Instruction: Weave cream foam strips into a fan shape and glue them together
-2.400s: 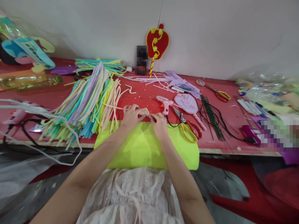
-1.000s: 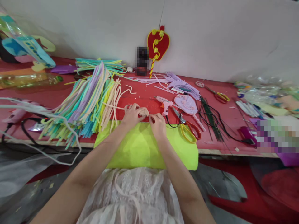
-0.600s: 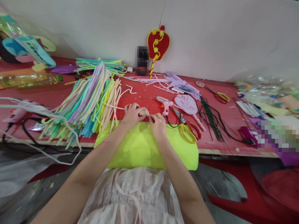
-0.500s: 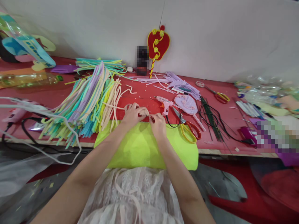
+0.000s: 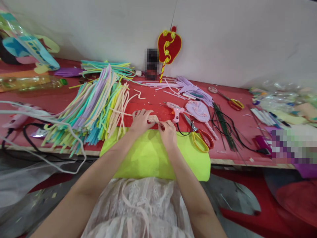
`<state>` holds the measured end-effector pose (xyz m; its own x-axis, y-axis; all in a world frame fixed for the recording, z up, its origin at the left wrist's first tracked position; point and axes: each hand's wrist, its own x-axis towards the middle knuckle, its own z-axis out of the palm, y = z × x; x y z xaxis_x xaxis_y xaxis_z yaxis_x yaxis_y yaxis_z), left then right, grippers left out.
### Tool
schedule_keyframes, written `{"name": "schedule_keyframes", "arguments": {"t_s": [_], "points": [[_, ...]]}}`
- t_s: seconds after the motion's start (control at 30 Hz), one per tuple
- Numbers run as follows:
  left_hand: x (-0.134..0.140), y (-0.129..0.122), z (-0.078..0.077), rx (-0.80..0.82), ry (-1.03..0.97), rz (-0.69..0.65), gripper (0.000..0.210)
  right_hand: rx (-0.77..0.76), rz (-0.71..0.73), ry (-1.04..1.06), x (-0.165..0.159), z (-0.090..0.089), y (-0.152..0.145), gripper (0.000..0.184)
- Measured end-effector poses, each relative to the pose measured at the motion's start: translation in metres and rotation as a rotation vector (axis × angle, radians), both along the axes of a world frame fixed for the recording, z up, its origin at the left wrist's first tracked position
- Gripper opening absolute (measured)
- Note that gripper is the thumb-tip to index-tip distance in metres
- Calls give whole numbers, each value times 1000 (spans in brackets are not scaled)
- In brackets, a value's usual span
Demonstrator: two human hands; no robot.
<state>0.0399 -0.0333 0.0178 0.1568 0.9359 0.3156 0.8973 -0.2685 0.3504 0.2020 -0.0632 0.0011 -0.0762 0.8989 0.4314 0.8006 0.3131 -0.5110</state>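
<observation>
Near a grey wall (image 5: 223, 43), cream strips (image 5: 153, 118) are held over a red table (image 5: 153, 90).

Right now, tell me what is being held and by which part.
A small cream-coloured piece: the left hand grips its left side; the right hand is at its right end, its exact pinch hidden.
</observation>
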Motion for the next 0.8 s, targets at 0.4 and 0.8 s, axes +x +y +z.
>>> {"name": "schedule_keyframes", "arguments": {"t_s": [0.4, 0.8], "points": [[0, 0, 1, -9, -15, 3, 51, -20, -9, -37, -1, 4, -4, 22], [0, -2, 4, -36, -25, 0, 51, -21, -3, -36, 0, 5, -5, 21]]}}
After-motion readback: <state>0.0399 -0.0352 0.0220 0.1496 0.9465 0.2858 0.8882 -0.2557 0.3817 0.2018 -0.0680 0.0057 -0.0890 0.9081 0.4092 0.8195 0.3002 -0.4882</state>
